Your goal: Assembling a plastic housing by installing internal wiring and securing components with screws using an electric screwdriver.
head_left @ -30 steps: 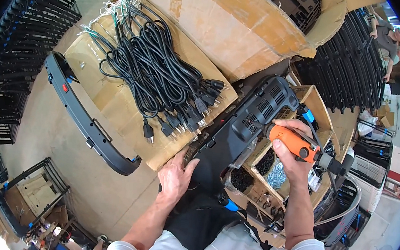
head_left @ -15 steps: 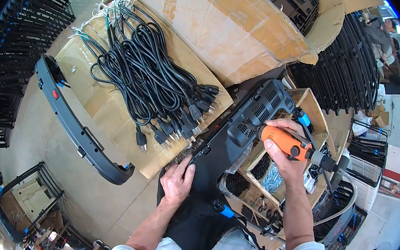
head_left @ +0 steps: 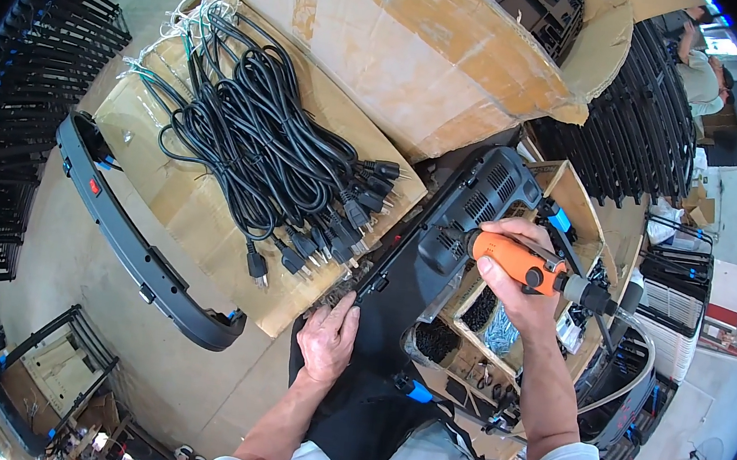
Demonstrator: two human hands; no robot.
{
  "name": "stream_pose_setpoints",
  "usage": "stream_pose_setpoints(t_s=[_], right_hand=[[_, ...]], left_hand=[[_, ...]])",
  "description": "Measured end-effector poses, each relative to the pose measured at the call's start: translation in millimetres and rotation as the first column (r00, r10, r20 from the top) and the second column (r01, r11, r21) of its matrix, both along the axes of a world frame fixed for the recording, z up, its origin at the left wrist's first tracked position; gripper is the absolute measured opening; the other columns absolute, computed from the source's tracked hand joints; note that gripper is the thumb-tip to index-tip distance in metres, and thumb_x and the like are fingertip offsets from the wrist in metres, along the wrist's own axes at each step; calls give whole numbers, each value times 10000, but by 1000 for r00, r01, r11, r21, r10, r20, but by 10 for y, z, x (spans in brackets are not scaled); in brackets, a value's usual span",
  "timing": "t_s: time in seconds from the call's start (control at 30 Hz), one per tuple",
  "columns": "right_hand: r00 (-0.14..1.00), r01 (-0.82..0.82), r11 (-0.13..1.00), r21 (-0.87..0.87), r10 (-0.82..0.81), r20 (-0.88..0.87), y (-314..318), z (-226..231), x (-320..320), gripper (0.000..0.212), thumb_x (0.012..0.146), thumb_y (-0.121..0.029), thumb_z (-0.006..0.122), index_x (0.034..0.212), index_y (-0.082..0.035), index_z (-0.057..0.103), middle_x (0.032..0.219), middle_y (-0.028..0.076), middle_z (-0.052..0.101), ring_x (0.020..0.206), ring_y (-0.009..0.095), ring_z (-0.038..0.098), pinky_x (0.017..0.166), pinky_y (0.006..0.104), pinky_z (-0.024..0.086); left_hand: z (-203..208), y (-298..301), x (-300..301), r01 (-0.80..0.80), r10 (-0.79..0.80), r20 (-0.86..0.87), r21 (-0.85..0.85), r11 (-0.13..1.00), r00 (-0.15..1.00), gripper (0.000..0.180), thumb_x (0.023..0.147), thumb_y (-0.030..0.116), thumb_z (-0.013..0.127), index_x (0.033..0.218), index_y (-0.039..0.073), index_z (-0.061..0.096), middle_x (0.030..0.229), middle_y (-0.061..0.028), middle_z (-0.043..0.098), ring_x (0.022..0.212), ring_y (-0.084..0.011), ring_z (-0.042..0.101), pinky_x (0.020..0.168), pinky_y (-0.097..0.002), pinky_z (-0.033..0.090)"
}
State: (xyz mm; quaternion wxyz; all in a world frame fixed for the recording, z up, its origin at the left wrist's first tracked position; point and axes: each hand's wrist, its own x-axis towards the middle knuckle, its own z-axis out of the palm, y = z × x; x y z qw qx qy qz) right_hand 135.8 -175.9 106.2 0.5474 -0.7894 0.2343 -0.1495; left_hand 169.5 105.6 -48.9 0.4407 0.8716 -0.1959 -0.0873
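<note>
My right hand (head_left: 525, 289) is wrapped round an orange power screwdriver (head_left: 511, 259). Its tip reaches the vented end of a long black plastic housing (head_left: 492, 199), which runs diagonally before me. At the near end of that housing, my left hand (head_left: 327, 339) holds its edge with fingers and thumb close together; some fingertips are hidden. Just beyond the left hand, coiled black power cords (head_left: 266, 128) with plugs lie on a cardboard surface (head_left: 197, 220). The exact contact between the screwdriver's bit and the housing is hard to make out.
A wooden tray (head_left: 565, 184) of compartments holds silver screws (head_left: 501, 330) and dark screws (head_left: 436, 339) beneath my right forearm. A large cardboard box (head_left: 408, 44) stands at the back. A curved black part (head_left: 139, 249) hangs at left. Black frames (head_left: 626, 123) are stacked behind.
The view has shifted slightly, so the cords and cardboard sit a little lower and further left. Both hands keep their holds, and the screwdriver remains at the housing. A distant person has moved.
</note>
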Motion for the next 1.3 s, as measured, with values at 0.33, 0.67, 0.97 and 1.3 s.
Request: stream_pose_setpoints(t_s=[0.33, 0.67, 0.97, 1.3], right_hand=[[999, 35, 999, 1, -35, 5, 25, 41, -1, 442, 883, -56, 819, 1280, -22, 627, 1255, 114, 693, 1158, 214, 679, 1040, 374, 540], [1000, 21, 1000, -14, -21, -20, -5, 0, -58, 473, 881, -54, 818, 1303, -33, 604, 1261, 117, 693, 1170, 220, 676, 1045, 379, 536], [998, 65, 996, 58, -65, 2, -8, -13, -42, 434, 879, -67, 821, 1272, -33, 641, 1258, 105, 685, 1163, 212, 674, 1037, 374, 534], [999, 25, 1000, -17, -25, -23, -1, -55, -2, 436, 877, -77, 826, 1270, -43, 639, 1262, 102, 688, 1155, 210, 679, 1030, 374, 545]], left_hand=[[254, -82, 181, 23, -24, 20, 44, 999, 1000, 404, 841, 250, 877, 1215, 128, 786, 762, -91, 650, 679, -269, 646, 660, -401, 557], [181, -377, 284, 140, -139, -19, 159, 977, 990, 379, 868, 364, 846, 1157, 124, 792, 819, -98, 697, 768, -316, 715, 696, -437, 596], [100, -464, 297, 92, -92, 104, 5, 996, 990, 275, 854, 219, 855, 1076, 65, 804, 775, -113, 708, 732, -309, 712, 699, -427, 588], [118, -466, 294, 100, -101, 102, 18, 995, 990, 276, 845, 228, 860, 1070, 78, 810, 736, -98, 676, 694, -297, 691, 669, -421, 574]])
